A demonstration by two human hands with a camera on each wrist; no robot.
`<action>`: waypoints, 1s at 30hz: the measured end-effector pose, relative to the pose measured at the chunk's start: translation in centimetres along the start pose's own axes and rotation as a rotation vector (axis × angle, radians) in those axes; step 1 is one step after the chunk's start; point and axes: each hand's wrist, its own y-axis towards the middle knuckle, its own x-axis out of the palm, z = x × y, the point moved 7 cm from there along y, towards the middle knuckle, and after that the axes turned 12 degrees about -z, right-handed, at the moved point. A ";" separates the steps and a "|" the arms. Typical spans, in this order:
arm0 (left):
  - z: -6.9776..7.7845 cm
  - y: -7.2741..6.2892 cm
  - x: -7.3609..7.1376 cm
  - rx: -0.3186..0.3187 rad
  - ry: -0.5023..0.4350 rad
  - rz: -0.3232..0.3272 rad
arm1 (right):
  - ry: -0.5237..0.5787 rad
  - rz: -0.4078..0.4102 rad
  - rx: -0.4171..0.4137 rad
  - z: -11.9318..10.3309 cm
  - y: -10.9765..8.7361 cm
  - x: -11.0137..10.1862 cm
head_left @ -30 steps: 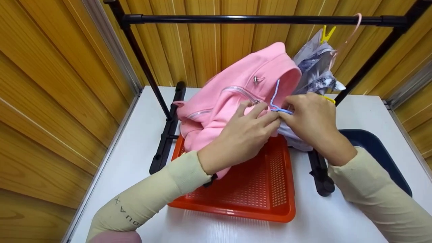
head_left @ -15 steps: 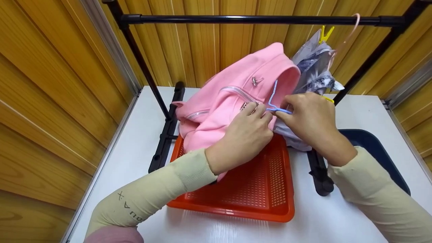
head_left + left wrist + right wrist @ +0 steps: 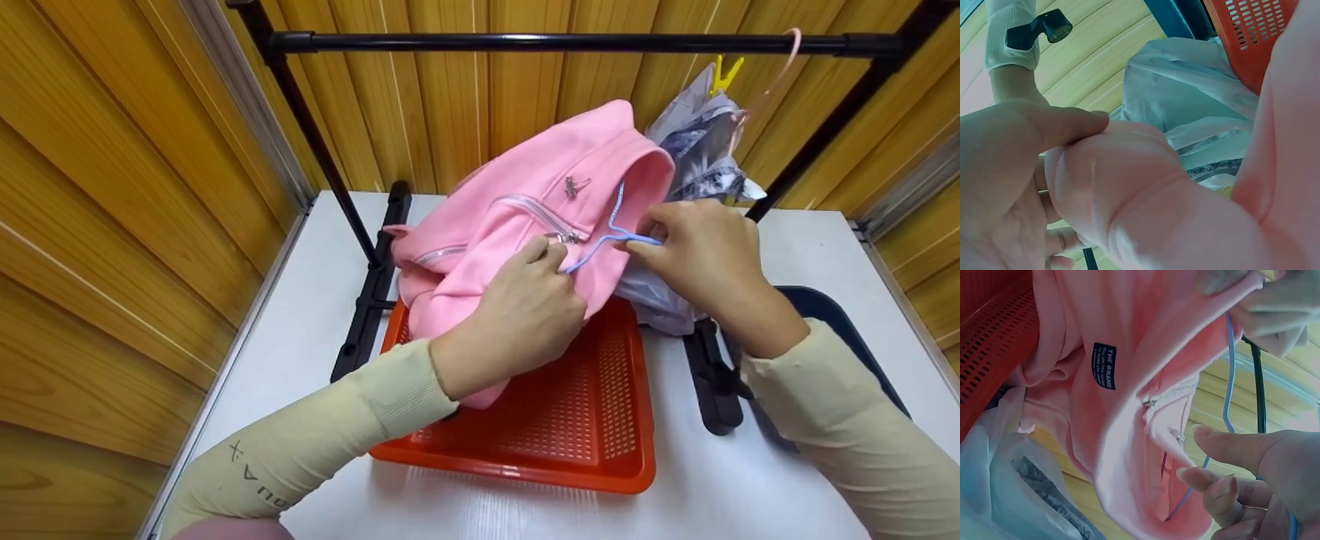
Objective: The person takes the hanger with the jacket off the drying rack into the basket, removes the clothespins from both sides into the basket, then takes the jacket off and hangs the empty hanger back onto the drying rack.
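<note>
A pink zip-neck sweatshirt point(image 3: 480, 232) is bunched up, its lower part in an orange-red basket point(image 3: 517, 472). My left hand point(image 3: 517, 322) grips the edge of its neck opening; in the left wrist view the thumb of the left hand point(image 3: 1005, 185) presses on the pink cloth. A blue clothes hanger point(image 3: 596, 251) sits partly inside the collar, one arm showing across the opening and the rest hidden in the cloth. My right hand point(image 3: 712, 270) pinches the hanger near its hook. In the right wrist view the blue hanger point(image 3: 1230, 382) runs past the right hand's fingers into the collar.
A black rack's bar point(image 3: 562, 43) crosses behind. From it a pink hanger point(image 3: 784, 67) carries a grey-white patterned garment point(image 3: 701, 142) with a yellow clothespin point(image 3: 724, 75). A dark blue tray point(image 3: 817, 300) lies right, partly under my right arm. Wood-look walls close in the sides.
My left hand has moved left and slightly down with the collar edge, uncovering more of the blue hanger. The right hand has shifted a little to the right, still pinching the hanger.
</note>
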 end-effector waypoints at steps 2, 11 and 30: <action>0.0 -0.2 -0.1 0.007 -0.017 0.012 | 0.008 -0.002 0.018 0.5 0.0 -0.1; 0.0 -1.1 0.2 0.022 -0.047 -0.046 | 0.024 -0.019 0.060 2.1 -0.2 -0.2; -0.4 -5.7 1.9 -0.048 -0.074 -0.060 | 0.055 -0.101 0.031 2.1 -0.4 3.6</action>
